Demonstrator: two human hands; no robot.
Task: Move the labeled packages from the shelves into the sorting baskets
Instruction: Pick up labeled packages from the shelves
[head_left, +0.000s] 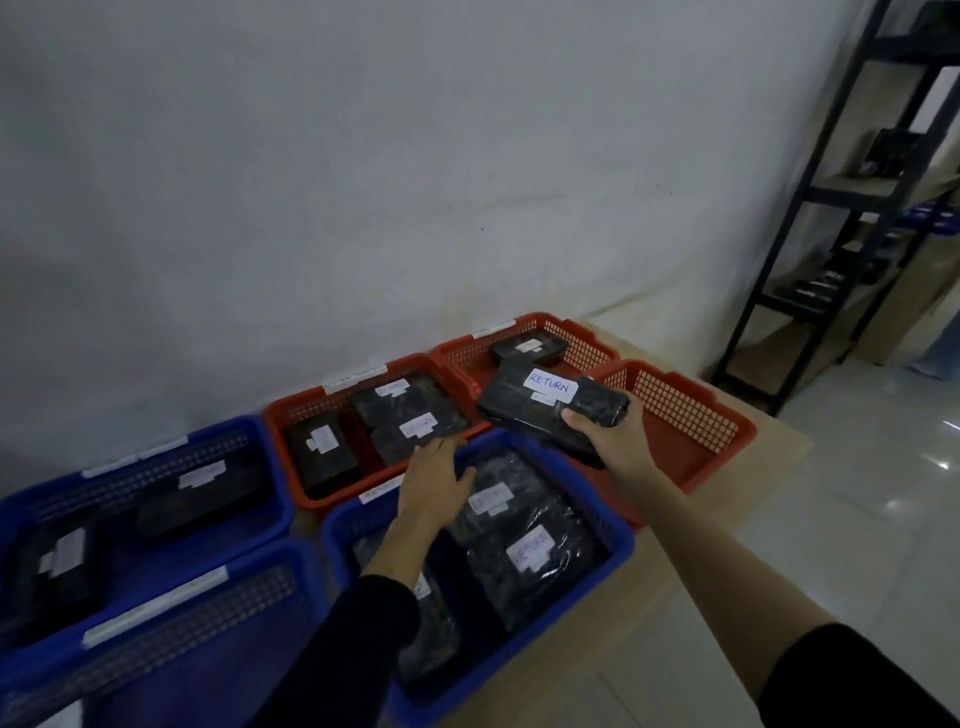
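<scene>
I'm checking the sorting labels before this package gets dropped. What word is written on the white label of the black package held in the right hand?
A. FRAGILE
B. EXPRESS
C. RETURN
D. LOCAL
C: the white label on the black package gripped by the right hand reads RETURN in blue handwriting.
</scene>
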